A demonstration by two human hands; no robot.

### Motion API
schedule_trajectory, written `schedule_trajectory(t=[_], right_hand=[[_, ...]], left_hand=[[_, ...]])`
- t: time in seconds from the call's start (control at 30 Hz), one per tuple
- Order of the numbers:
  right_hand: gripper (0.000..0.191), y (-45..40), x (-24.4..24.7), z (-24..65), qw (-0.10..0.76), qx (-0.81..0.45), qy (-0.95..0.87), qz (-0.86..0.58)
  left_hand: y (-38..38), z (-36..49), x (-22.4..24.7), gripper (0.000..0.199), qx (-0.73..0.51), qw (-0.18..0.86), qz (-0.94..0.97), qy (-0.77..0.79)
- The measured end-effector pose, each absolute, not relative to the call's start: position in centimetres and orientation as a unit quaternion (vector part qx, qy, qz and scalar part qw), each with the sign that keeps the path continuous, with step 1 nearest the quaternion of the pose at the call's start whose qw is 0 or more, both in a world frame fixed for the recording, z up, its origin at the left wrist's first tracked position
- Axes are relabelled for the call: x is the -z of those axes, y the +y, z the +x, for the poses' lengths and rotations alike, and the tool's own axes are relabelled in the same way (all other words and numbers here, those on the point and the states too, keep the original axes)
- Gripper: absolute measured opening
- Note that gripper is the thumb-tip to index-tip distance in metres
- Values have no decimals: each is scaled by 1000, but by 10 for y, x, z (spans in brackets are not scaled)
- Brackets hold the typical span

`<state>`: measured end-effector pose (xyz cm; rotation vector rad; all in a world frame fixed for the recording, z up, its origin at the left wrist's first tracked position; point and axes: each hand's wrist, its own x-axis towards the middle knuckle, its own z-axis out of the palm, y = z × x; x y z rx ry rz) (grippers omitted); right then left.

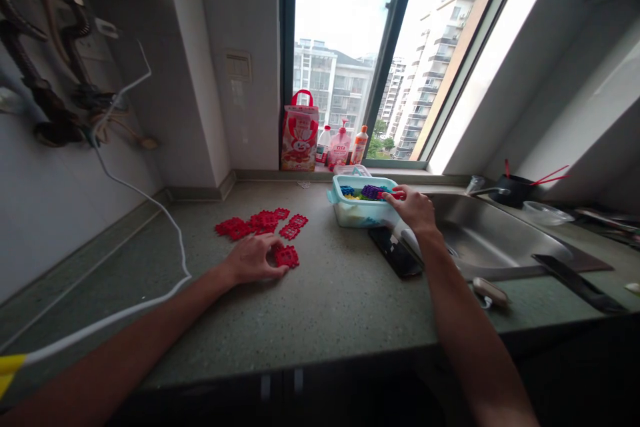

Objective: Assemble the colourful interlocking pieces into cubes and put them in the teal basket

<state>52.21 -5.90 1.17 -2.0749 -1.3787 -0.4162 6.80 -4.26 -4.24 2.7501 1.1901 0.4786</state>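
My left hand [257, 257] rests on the counter, its fingers closed on the edge of a red plastic piece [287, 256]. Behind it lies a loose pile of several flat red pieces [263, 221]. At the right, my right hand [413, 205] is over the near right rim of a light blue tub [345, 215], fingers pinched on a red piece [391, 195]. Purple pieces [371, 192], along with blue and yellow ones, fill the tub.
A black phone [393, 250] lies before the tub, left of the steel sink [485, 233]. An earbud case [490, 292] sits at the sink's front. A white cable [175, 233] crosses the counter's left. Bottles [340, 148] and a red bag [299, 140] stand by the window.
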Motion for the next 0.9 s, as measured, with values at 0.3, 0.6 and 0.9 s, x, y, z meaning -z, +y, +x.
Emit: schedule_trajectory(t=[0.3,0.6,0.9], right_hand=[[23,-61,1,428,393,173,-796,-426],[37,-73,48,326,245,-60,-931,-265],[25,-68,48,335,255,-51,-926,-274]], left_hand=[[-40,67,45,45,-173,102,904,378],[-38,62,41,55,-174,79,931,311],[-28,64,44,49,-175,-37,925,334]])
